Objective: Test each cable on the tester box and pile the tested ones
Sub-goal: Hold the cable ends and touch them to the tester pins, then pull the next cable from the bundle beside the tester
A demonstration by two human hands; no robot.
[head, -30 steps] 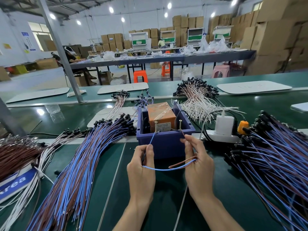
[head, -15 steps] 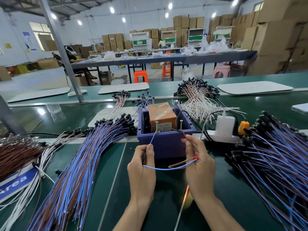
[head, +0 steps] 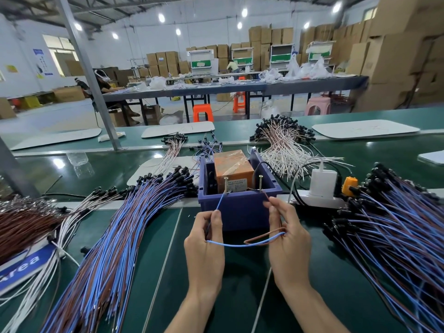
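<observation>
Two broad cable heaps, left pile (head: 108, 236) and right pile (head: 396, 236), flank the purple tester box (head: 240, 207). The left hand (head: 204, 246) pinches the blue end of the looped cable (head: 240, 245) at the left screw (head: 225, 186); the right hand (head: 290, 239) pinches its brown end beside the right screw (head: 260, 182).
</observation>
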